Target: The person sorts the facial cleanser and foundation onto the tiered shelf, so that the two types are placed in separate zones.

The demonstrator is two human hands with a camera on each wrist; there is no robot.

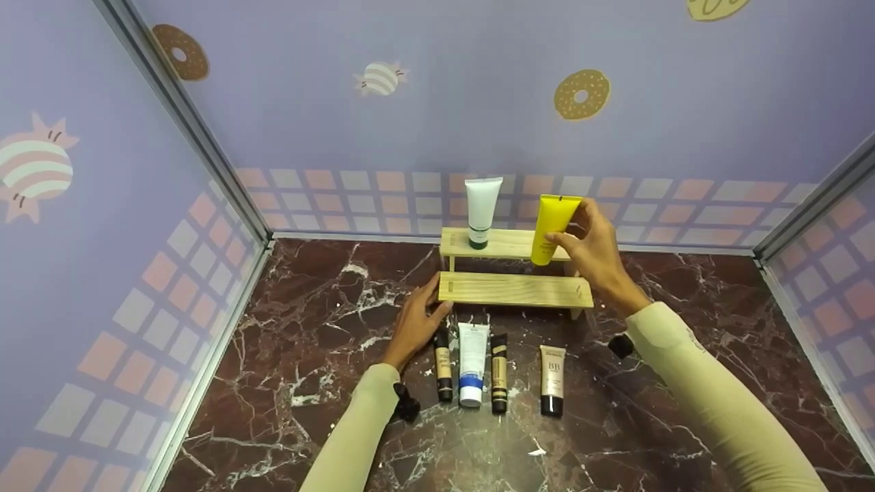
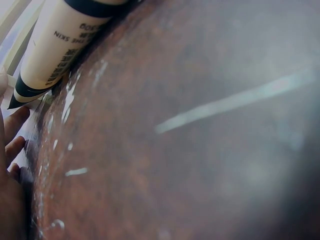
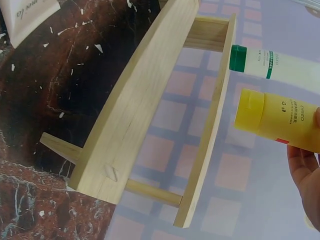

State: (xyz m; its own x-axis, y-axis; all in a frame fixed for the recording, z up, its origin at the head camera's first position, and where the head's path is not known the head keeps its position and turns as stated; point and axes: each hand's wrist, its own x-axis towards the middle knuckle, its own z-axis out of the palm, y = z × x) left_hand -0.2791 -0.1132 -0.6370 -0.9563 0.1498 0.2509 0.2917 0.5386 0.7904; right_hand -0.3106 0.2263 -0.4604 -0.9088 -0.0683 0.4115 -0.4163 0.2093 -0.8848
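My right hand grips a yellow squeeze tube, cap down, at the right part of a two-step wooden rack. In the right wrist view the tube's yellow cap appears close by the upper step's edge. A white tube with a green cap stands upright on the left part of that upper step. My left hand touches the left end of the lower step, thumb in front. Beside it lies a black-and-beige tube, also large in the left wrist view.
In front of the rack lie a white tube with a blue band, a black-and-gold tube and a BB cream tube. The dark marbled table meets patterned purple walls at the back and sides.
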